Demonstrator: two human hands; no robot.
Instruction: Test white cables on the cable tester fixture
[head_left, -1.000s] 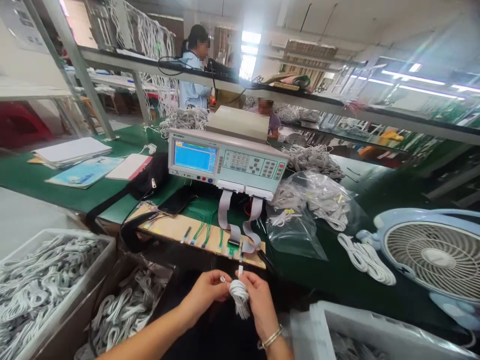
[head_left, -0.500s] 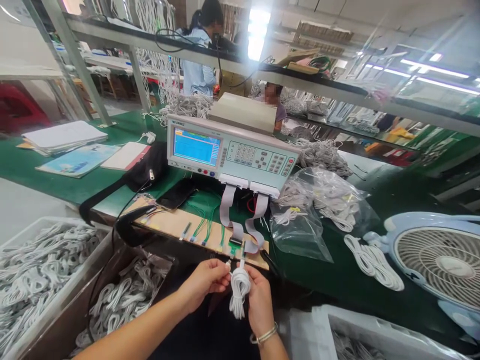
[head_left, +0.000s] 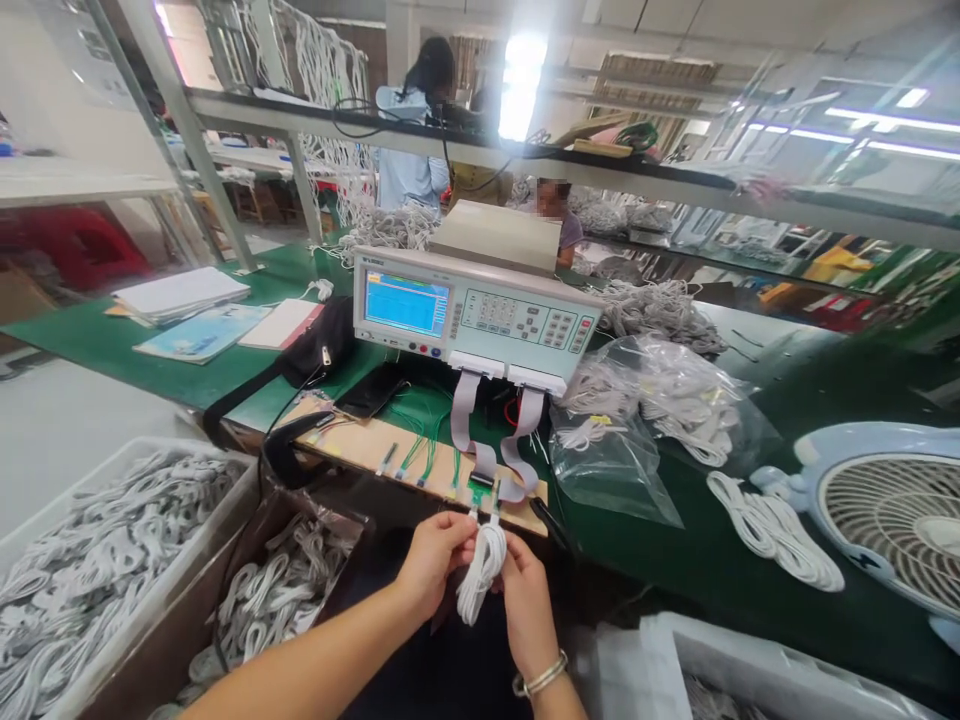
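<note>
My left hand [head_left: 433,553] and my right hand [head_left: 525,590] are closed on a coiled white cable [head_left: 480,570], one hand at each end. Both cable ends point up at the small green sockets [head_left: 480,492] on the wooden test board [head_left: 375,450] at the bench's front edge. Grey ribbon leads run from the board up to a pale tester [head_left: 480,315] with a lit blue screen. I cannot tell whether the plugs touch the sockets.
A white bin [head_left: 90,560] and a brown box [head_left: 285,590] of coiled cables stand at the left, another bin [head_left: 750,670] at the lower right. Bagged cables [head_left: 660,400], a loose coil [head_left: 772,525] and a blue fan [head_left: 900,520] lie to the right. People work behind the shelf.
Both hands have lifted the coiled cable forward, from below the bench edge up to the green sockets on the test board. The view has shifted a little to the left.
</note>
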